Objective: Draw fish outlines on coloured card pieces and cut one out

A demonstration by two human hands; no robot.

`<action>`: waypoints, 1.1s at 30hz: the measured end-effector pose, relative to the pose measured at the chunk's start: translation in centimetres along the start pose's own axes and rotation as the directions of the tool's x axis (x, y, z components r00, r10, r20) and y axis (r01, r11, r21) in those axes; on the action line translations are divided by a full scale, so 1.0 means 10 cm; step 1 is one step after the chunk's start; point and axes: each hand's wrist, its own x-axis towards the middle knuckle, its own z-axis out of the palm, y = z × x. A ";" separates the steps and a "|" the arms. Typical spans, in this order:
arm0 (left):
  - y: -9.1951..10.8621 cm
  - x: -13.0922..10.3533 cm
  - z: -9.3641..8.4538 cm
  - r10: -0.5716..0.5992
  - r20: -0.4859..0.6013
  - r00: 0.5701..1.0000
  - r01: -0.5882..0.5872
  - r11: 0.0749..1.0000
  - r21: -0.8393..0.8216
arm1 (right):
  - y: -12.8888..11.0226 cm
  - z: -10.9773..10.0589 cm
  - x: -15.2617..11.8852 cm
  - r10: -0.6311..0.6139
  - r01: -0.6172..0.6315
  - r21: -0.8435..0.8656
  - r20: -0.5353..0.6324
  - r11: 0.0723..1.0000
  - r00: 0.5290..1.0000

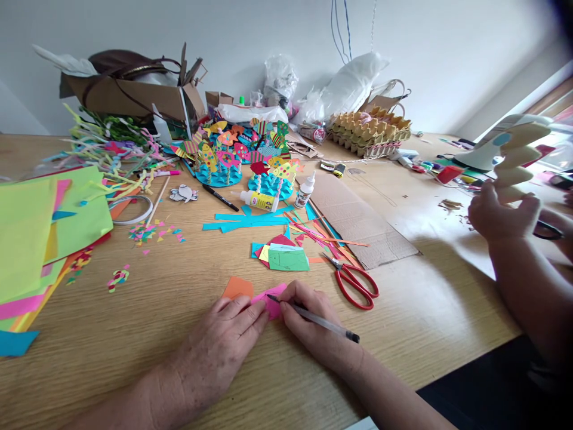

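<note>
A pen (324, 322) is gripped in my right hand (313, 316), its tip on a small pink paper piece (274, 306). My left hand (224, 340) lies flat, fingers stretched out, pressing the left side of that pink piece against the table. Part of the pink piece is hidden under the fingers. An orange paper piece (237, 288) sits just beyond my left fingertips. Farther out is a small stack of coloured papers, with a green piece (289, 258) on top that bears a drawn outline. Red-handled scissors (357, 285) rest to the right of my right hand.
Coloured sheets (27, 239) are piled at the left. Glue bottles (305, 190), a black marker (220, 197), paper strips (250, 222) and fish decorations (219, 161) stand or lie ahead. Cardboard (358, 221) lies right of centre. A co-worker's hand (505, 215) holds an egg-carton piece (514, 161) and scissors.
</note>
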 end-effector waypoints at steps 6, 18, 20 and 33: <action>0.00 0.00 -0.01 0.002 -0.024 1.000 -0.003 1.000 -0.007 | 0.01 0.00 0.00 -0.006 0.006 0.009 -0.017 1.000 1.000; 0.00 0.00 -0.01 -0.001 -0.015 1.000 0.001 1.000 -0.016 | 0.02 0.00 0.00 0.003 -0.003 0.014 -0.005 1.000 1.000; 0.00 0.01 -0.01 -0.001 -0.027 1.000 0.000 1.000 -0.018 | 0.02 0.01 0.01 -0.007 0.007 0.018 0.000 1.000 1.000; -0.02 0.01 -0.02 0.003 -0.007 1.000 -0.003 1.000 -0.027 | -0.02 -0.01 0.01 0.023 -0.023 0.008 -0.016 1.000 1.000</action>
